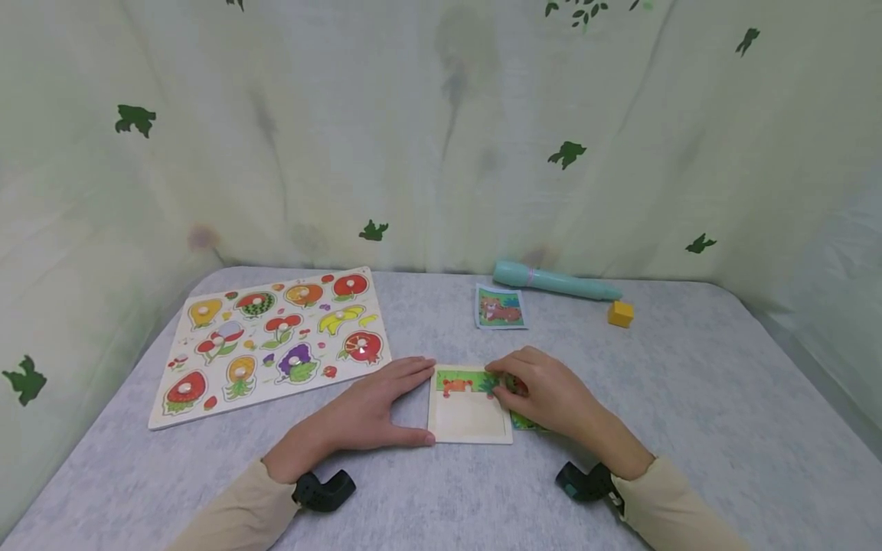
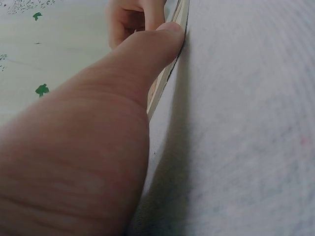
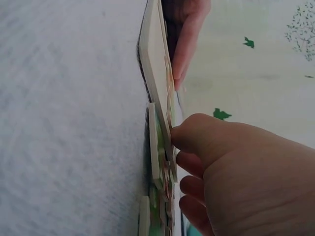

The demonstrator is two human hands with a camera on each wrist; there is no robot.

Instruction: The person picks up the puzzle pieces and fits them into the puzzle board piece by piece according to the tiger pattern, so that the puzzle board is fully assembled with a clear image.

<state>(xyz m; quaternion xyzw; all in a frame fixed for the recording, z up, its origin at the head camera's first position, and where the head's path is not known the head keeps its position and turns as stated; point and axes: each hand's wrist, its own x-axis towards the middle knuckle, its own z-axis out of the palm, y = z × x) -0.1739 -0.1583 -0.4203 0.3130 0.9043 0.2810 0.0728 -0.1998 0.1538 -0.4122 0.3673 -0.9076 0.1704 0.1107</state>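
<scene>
A square wooden puzzle tray (image 1: 471, 421) lies on the table between my hands, its top strip filled with green and orange picture pieces (image 1: 455, 383) and its lower part bare wood. My left hand (image 1: 375, 405) rests along the tray's left side, fingers near the upper corner and the extended thumb (image 2: 170, 37) against the lower one. At the upper right corner my right hand (image 1: 547, 386) pinches a puzzle piece between thumb and index finger, mostly hidden by the fingertips. Beside the tray, partly under that hand, lie loose green puzzle pieces (image 1: 525, 422).
A fruit peg board (image 1: 258, 367) lies at the left. Behind the tray is a small bear picture card (image 1: 501, 308). Farther back lie a turquoise stick-like object (image 1: 558, 282) and a yellow block (image 1: 620, 314). A hanging cloth (image 1: 413, 153) stands behind the table.
</scene>
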